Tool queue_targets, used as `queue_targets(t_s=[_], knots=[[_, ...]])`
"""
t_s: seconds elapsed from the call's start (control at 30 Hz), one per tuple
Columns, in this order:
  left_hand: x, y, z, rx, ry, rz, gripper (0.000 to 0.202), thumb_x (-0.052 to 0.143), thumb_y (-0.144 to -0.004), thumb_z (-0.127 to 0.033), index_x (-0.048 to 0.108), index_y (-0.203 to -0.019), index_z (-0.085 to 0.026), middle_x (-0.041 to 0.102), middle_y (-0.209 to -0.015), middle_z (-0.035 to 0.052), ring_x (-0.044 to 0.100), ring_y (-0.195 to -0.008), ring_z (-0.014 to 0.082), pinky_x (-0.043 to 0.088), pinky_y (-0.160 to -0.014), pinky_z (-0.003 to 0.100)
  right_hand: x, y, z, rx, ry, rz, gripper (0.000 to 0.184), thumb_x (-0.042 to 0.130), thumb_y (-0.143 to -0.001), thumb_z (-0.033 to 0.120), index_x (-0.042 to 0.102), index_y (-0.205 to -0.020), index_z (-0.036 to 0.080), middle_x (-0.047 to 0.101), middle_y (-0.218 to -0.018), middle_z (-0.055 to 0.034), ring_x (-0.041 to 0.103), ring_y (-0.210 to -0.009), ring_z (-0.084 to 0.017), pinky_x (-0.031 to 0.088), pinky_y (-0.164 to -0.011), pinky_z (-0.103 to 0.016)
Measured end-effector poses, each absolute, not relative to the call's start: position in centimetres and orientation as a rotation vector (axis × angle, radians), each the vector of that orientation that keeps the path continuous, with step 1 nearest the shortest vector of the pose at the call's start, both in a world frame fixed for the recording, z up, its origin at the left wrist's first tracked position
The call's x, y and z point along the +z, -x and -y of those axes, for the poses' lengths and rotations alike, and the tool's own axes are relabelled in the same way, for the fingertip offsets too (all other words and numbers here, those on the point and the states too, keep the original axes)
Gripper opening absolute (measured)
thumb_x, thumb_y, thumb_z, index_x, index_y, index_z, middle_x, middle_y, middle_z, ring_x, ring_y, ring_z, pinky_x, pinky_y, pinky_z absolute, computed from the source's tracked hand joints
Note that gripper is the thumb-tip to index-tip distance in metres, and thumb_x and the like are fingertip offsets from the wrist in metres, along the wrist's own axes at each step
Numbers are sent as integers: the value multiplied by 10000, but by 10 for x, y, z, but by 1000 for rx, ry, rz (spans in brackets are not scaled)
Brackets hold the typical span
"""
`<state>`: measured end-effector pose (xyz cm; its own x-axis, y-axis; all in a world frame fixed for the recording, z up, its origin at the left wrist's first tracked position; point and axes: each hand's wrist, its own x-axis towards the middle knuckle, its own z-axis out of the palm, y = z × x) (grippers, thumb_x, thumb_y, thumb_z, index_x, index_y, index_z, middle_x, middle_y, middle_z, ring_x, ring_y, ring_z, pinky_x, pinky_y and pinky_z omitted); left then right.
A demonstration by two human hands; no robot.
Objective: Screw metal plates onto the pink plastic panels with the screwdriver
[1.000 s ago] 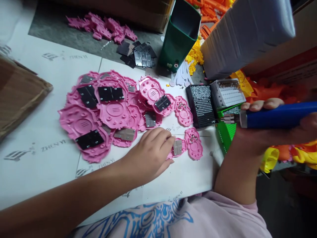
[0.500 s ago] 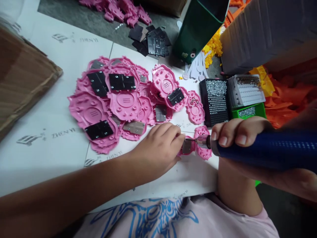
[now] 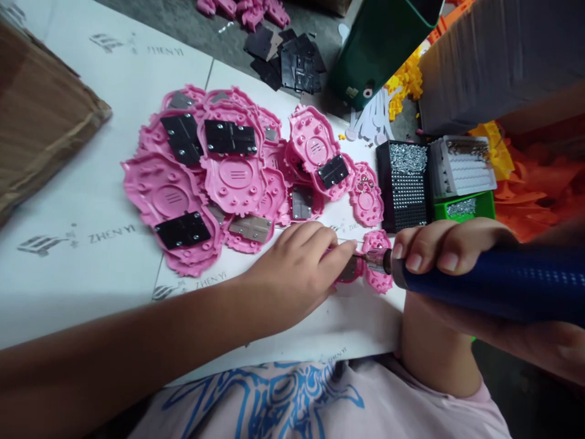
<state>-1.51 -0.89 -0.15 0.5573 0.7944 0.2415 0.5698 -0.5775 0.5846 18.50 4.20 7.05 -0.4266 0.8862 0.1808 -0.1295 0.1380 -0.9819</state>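
My right hand [image 3: 457,244] is wrapped round a blue electric screwdriver [image 3: 493,274], held nearly level and pointing left. Its bit reaches the dark battery cover on a pink plastic shell [image 3: 351,273]. My left hand [image 3: 304,265] grips that shell from the left, its fingers bent over it and the index finger reaching to the bit. Most of the shell is hidden under this hand. Just right of it, partly behind the screwdriver tip, lies another pink shell piece [image 3: 381,280]. A further small pink piece [image 3: 367,198], with shiny metal bits on it, lies above.
Several pink shells with black covers [image 3: 237,183] are heaped on the left of the white board [image 3: 91,292]. A black screw tray [image 3: 404,189], a white tray [image 3: 461,164] and a green screw box [image 3: 468,210] stand right. A cardboard box [image 3: 41,116] is at left, a green bin [image 3: 375,61] behind.
The view has shifted a little. My left index finger has stretched further right, beside the bit. The screwdriver stays at the same shell.
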Motion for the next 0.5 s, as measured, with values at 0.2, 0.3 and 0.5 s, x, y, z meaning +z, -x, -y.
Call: queue_targets(t_s=[0.2, 0.3, 0.5], knots=[[-1, 14, 9, 735, -2347, -1103, 320, 504, -870, -144, 549, -1177, -66, 608, -1034, 138, 533, -1008, 294, 460, -895, 445, 64, -182, -33, 1407, 781, 1490, 350, 667, -824, 523, 691, -859, 176, 602, -721, -18, 594, -669, -158, 525, -712, -342], [0, 15, 8, 728, -2356, -1107, 305, 503, -869, -136, 557, -1160, -65, 612, -1030, 141, 542, -1007, 300, 463, -892, 448, 62, -182, -31, 1383, 732, 1444, 329, 622, -869, 505, 688, -885, 184, 606, -740, -13, 589, -676, -144, 498, -692, -318], [-1, 14, 8, 742, -2351, -1105, 309, 514, -871, -161, 555, -1164, -69, 614, -1041, 141, 543, -1009, 305, 462, -891, 452, 70, -177, -30, 1361, 887, 1464, 298, 708, -815, 457, 662, -796, 163, 597, -721, -2, 575, -656, -140, 511, -716, -339]])
